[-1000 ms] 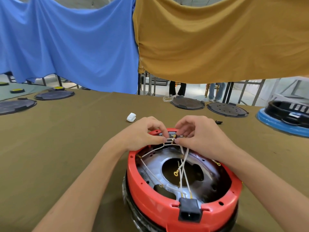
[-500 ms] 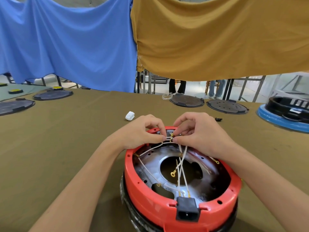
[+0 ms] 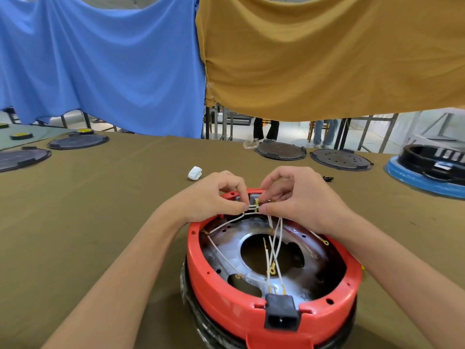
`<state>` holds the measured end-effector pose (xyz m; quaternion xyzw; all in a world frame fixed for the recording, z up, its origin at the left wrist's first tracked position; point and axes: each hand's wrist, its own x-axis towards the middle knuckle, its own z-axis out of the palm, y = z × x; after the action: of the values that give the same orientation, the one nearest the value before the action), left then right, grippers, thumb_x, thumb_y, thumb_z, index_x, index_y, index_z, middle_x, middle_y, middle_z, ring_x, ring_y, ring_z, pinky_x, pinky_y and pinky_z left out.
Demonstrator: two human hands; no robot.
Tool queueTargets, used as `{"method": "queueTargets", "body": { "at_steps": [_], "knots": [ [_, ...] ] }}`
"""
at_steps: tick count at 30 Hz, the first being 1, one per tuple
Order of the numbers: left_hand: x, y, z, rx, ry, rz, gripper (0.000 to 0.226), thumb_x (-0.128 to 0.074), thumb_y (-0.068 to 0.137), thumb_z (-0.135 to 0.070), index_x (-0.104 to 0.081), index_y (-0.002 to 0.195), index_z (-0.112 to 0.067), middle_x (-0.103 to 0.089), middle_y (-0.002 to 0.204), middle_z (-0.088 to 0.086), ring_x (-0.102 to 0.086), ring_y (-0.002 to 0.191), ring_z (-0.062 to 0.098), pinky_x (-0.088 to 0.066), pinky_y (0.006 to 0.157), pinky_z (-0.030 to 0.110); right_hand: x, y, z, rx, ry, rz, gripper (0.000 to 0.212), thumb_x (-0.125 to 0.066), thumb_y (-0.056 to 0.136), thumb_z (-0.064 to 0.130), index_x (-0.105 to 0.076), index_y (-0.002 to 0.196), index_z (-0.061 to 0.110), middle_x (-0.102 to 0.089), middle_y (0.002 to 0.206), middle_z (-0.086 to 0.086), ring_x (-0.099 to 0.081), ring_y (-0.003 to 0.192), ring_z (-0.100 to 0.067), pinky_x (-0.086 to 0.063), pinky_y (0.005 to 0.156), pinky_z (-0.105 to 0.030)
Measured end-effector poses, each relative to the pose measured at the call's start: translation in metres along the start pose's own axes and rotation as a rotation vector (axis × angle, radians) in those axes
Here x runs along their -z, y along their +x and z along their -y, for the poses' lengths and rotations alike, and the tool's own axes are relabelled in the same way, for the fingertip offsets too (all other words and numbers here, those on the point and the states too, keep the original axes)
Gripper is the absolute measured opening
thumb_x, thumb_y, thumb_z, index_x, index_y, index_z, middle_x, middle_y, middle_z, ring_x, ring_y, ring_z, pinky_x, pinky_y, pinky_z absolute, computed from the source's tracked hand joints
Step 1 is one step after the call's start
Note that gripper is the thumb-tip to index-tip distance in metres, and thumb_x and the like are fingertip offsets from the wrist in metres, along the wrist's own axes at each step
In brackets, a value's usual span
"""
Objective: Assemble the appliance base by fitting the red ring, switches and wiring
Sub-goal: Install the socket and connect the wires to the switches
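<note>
The appliance base sits upside down in front of me with the red ring (image 3: 221, 295) fitted on its black body. A black power socket (image 3: 281, 314) sits in the ring's near edge. White wires (image 3: 274, 245) with brass terminals cross the metal plate inside. At the ring's far edge my left hand (image 3: 214, 197) pinches a pair of white wires. My right hand (image 3: 299, 200) pinches a small switch part with brass terminals against them. The part itself is mostly hidden by my fingers.
A small white part (image 3: 195, 173) and a tiny black piece (image 3: 327, 178) lie on the olive table (image 3: 88, 210). Black base plates (image 3: 280, 150) sit at the far edge and at the left (image 3: 24, 159). A blue-ringed base (image 3: 427, 170) stands far right. Blue and ochre cloths hang overhead.
Both hands stay at the ring's far edge; the fingers shift slightly on the wires and terminals. The view has drifted a little.
</note>
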<state>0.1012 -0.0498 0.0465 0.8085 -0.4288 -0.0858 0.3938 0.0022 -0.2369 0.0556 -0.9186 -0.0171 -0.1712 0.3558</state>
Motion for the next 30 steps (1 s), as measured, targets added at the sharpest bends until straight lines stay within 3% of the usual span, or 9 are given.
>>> {"method": "queueTargets", "body": {
  "at_steps": [12,17,22,27,30],
  "knots": [
    [0.0,-0.0003,0.0006,-0.009,0.005,-0.004,0.016,-0.074,0.084,-0.01,-0.071,0.079,-0.025,-0.06,0.113,0.001,-0.058,0.103,0.008,-0.04,0.096,0.017,-0.0017,0.0019,-0.0001,-0.007,-0.04,-0.004,0.029,-0.086,0.07,0.018,-0.066,0.089,0.027,-0.074,0.073,0.019,-0.067,0.071,0.005,-0.053,0.072,-0.015],
    [-0.0002,0.0009,0.0027,-0.008,0.012,-0.002,0.015,-0.074,0.084,-0.013,-0.071,0.079,-0.027,-0.06,0.113,-0.001,-0.058,0.104,0.007,-0.041,0.101,0.022,-0.004,0.0032,0.001,0.0,-0.067,-0.022,0.025,-0.083,0.074,0.012,-0.066,0.087,0.025,-0.073,0.07,0.018,-0.066,0.068,0.007,-0.049,0.066,-0.009],
    [-0.001,0.0008,0.0042,-0.024,0.024,-0.009,0.012,-0.074,0.086,-0.017,-0.071,0.081,-0.027,-0.06,0.11,0.0,-0.057,0.102,0.005,-0.042,0.103,0.028,-0.0062,0.0023,0.0014,0.023,-0.094,-0.055,0.025,-0.082,0.072,0.012,-0.067,0.087,0.025,-0.074,0.072,0.013,-0.066,0.069,0.004,-0.056,0.07,-0.017],
    [-0.0006,0.0005,0.0043,-0.032,0.049,-0.014,0.01,-0.073,0.087,-0.021,-0.07,0.082,-0.03,-0.059,0.107,-0.002,-0.057,0.098,0.001,-0.043,0.101,0.029,-0.0077,0.0035,0.001,0.053,-0.199,-0.081,0.026,-0.083,0.074,0.026,-0.065,0.093,0.03,-0.062,0.086,0.019,-0.06,0.07,0.003,-0.047,0.062,-0.007],
    [-0.0004,0.0004,0.005,-0.04,0.056,-0.014,0.008,-0.073,0.088,-0.023,-0.07,0.084,-0.029,-0.059,0.108,-0.002,-0.057,0.098,0.001,-0.043,0.1,0.027,-0.009,0.0054,0.0,0.051,-0.258,-0.055,0.029,-0.08,0.078,0.033,-0.064,0.102,0.03,-0.06,0.091,0.02,-0.056,0.076,0.005,-0.039,0.061,-0.007]
  ]
}}
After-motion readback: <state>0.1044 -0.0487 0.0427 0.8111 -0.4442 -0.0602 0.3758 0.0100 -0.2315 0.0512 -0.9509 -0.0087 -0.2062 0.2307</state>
